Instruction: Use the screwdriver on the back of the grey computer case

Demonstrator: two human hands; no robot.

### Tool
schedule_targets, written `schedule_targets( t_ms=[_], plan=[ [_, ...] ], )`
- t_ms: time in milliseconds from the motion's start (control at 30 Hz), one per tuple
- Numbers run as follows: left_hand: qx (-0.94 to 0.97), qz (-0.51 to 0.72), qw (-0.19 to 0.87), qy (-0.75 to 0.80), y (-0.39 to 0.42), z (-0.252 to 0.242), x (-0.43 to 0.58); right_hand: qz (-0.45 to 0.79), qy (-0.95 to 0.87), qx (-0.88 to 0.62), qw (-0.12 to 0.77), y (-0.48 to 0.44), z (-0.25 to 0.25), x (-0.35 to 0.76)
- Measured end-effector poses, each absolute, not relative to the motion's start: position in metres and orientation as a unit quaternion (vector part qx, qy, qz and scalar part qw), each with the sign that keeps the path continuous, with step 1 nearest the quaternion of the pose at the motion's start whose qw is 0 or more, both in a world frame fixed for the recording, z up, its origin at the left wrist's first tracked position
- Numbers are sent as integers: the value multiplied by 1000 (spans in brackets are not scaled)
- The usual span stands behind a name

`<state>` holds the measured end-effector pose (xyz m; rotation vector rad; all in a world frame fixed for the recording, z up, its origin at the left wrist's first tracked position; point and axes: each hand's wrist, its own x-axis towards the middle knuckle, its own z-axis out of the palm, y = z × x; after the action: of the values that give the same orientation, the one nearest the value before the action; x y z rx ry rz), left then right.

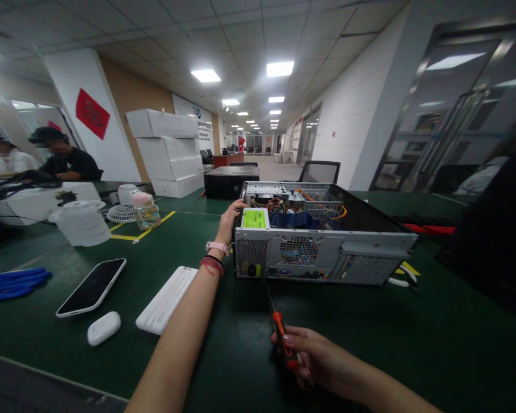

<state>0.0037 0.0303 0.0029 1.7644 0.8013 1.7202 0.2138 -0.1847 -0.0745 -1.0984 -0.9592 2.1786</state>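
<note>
An open desktop computer case [322,252] lies on its side on the green table [413,344], rear panel facing me. Inside it a power supply with a green label [255,218] and coloured cables show. My left hand [231,219] rests on the case's top left edge beside that power supply, fingers curled over the rim. My right hand [313,358] is closed round the red-and-black handle of a screwdriver [279,327]. Its thin shaft points up at the lower left of the rear panel.
A black phone [91,286], a white earbud case [104,327] and a white flat box [167,298] lie at the left. Blue gloves [12,282], fans [122,203], stacked white boxes [169,152] and two seated people [64,158] are further left. Pliers [406,275] lie right of the case.
</note>
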Motion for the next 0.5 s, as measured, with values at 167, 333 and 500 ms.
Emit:
schedule_targets(
  t_ms=[167,333,500],
  plan=[
    [653,638,278,299,32,3,4,791,-357,-420,267,-186,-73,212],
    [654,639,276,296,32,2,3,775,-347,-452,274,-187,-71,211],
    [658,635,273,300,29,4,3,771,-346,-457,277,-188,-70,210]
  ],
)
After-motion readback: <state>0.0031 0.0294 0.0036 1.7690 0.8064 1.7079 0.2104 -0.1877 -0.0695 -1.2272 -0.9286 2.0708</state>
